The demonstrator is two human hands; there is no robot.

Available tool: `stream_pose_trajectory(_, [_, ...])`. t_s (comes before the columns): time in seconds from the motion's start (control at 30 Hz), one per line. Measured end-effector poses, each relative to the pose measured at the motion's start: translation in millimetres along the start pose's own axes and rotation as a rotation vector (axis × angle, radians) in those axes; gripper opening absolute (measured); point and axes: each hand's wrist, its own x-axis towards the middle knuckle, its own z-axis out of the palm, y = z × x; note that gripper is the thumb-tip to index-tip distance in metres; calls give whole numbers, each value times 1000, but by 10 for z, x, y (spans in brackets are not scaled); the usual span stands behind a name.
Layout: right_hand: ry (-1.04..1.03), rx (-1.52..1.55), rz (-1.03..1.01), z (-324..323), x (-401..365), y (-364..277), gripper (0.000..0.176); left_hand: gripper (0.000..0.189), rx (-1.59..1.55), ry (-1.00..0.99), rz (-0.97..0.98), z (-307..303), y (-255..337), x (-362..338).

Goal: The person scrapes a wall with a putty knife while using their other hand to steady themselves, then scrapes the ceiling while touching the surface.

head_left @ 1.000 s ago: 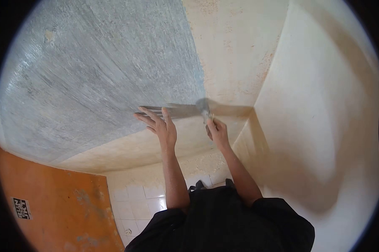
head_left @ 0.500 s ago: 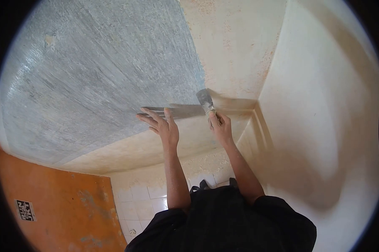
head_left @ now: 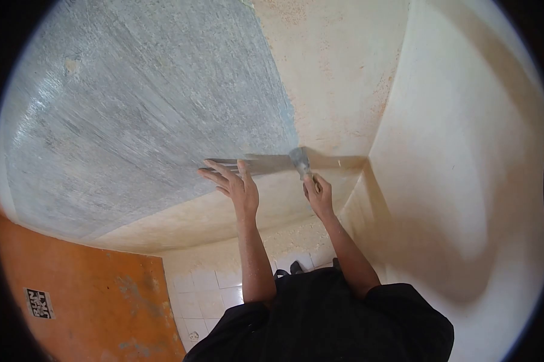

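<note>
My left hand is raised against the grey-blue scraped wall, fingers spread and holding nothing. To its right, my right hand grips the handle of a scraper. The scraper's wide blade points up and lies at the border between the grey-blue area and the cream wall part. Shadows of the hands and tool fall on the wall. Whether the blade's edge touches the wall, I cannot tell.
A white side wall meets the scraped wall at a corner on the right. An orange surface with a black-and-white sticker stands at lower left. White floor tiles and crumbs lie below.
My right hand and the scraper have moved down the wall, toward my body. My left hand has hardly moved.
</note>
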Motion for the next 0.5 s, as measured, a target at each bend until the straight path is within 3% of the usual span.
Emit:
stream_pose_trajectory(0.23, [20, 63, -134, 29, 267, -353, 32, 89, -3, 4, 19, 10, -30, -2])
stream_pose_trajectory(0.33, [3, 40, 18, -23, 79, 237, 31, 88, 8, -7, 0, 0, -34, -3])
stream_pose_trajectory(0.5, [-22, 54, 18, -53, -164, 599, 31, 87, 22, -31, -2, -43, -44, 4])
